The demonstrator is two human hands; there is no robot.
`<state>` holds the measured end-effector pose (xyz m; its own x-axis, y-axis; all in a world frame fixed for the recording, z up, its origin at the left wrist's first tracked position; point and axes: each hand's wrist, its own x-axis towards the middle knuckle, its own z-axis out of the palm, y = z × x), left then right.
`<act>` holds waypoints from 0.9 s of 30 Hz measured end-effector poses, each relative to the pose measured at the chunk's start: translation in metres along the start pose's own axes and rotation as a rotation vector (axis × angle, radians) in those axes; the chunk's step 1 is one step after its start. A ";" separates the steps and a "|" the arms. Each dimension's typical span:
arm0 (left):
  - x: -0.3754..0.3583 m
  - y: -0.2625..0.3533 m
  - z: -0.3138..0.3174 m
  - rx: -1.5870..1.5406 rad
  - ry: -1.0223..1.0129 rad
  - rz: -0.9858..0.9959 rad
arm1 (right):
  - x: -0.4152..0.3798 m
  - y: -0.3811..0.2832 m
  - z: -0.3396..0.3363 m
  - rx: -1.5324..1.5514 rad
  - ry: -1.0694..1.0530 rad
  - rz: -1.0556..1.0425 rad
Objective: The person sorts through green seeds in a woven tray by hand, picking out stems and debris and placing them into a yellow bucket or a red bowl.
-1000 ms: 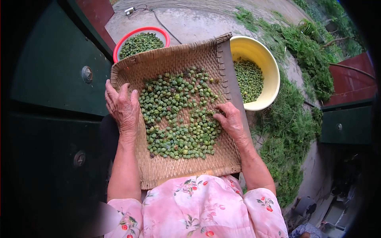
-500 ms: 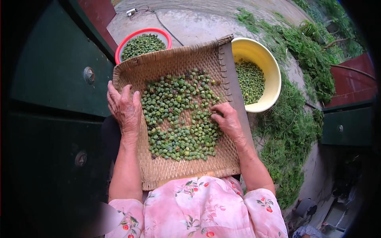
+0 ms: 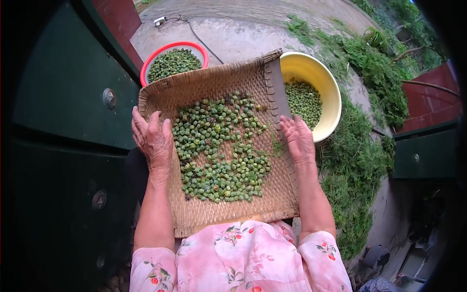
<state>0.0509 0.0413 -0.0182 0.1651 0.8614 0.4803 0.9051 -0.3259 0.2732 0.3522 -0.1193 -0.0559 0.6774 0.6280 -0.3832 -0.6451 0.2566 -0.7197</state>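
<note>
I've got the left hand at the near-left side of the woven tray, its fingers spread apart over the rim, thumb toward the weave; can't tell if they actually grip it. Right hand is at the tray's right edge, over the dark border strip, fingers loosely extended and a little apart, nothing seen held in them; can't tell if they touch the border.

Green berries, a few dark ones mixed in, lie on the tray between the two sets of fingers. The nearest sit just beside the left thumb; from the right fingers they're farther off, with bare weave in between. A feathery green sprig is just left of the right fingers; I can't tell if it rests on the weave.

Past the right fingers, close by, I get the yellow bucket, more green berries inside. Beyond the left fingers, past the tray's far rim, sits the red-rimmed basin, also filled with green berries. Cut greenery is spread over the ground right of the right fingers.
</note>
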 end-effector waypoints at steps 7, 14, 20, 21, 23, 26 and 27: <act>0.000 0.002 -0.003 0.004 -0.009 -0.007 | 0.003 0.041 0.004 -1.427 -0.308 -0.740; -0.001 0.000 -0.002 -0.008 0.004 0.003 | -0.009 0.033 0.009 -0.504 -0.118 -0.085; 0.000 0.001 -0.002 0.000 -0.002 -0.004 | -0.007 0.042 0.000 -1.308 -0.350 -0.560; 0.000 0.001 -0.003 0.001 -0.004 -0.005 | -0.007 0.046 0.002 -1.404 -0.382 -0.658; -0.001 0.002 -0.003 0.003 -0.009 -0.007 | -0.009 0.051 0.006 -1.485 -0.392 -0.730; 0.000 0.002 -0.003 0.002 -0.012 -0.006 | -0.003 0.054 0.000 -1.341 -0.336 -0.710; 0.000 0.002 -0.004 -0.003 -0.011 -0.004 | -0.007 0.046 0.004 -1.180 -0.274 -0.431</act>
<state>0.0511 0.0395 -0.0143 0.1661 0.8667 0.4703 0.9044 -0.3240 0.2777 0.3163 -0.1089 -0.0837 0.5667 0.8231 0.0374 0.4042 -0.2382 -0.8831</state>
